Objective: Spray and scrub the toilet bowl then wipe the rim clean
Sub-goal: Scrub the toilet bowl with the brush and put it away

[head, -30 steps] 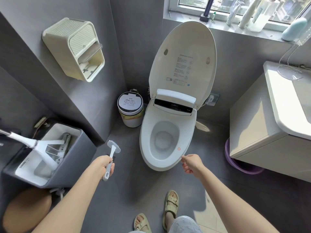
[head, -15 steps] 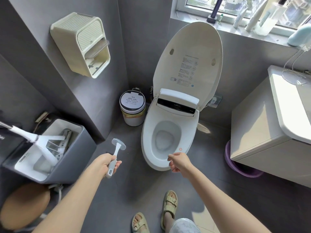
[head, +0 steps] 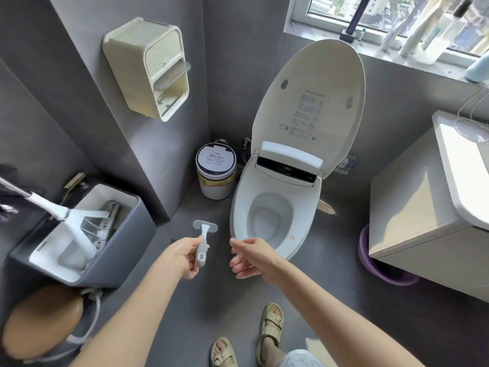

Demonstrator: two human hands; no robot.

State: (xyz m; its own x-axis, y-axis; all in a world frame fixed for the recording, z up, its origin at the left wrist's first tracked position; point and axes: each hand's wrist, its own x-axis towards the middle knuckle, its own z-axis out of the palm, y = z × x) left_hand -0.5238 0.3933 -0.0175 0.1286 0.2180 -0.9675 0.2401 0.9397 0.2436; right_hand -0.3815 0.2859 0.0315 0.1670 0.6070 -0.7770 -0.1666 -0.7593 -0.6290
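- Two hands are reaching out in front of me, over the grey floor [head: 201, 295].
- My left hand [head: 182, 256] is holding a small white brush handle [head: 202, 246], fingers wrapped around its lower part. Its flat T-shaped head is pointing away from me.
- My right hand [head: 251, 256] is hanging loose and half open, holding nothing. It is sitting just beside the front edge of the toilet [head: 307, 223].
- I am seeing the toilet lid [head: 312, 88] standing up, so the bowl [head: 267, 221] is showing.
- I am seeing a small round bin [head: 215, 170] standing in the corner, just left of the toilet.
- I am seeing a cream box [head: 144, 67] hanging on the wall at the upper left.
- I am seeing a grey tub [head: 111, 255] sitting on the floor at the left, with a white mop head [head: 76, 221] resting inside it.
- I am seeing two feet in sandals [head: 271, 327] standing at the bottom.
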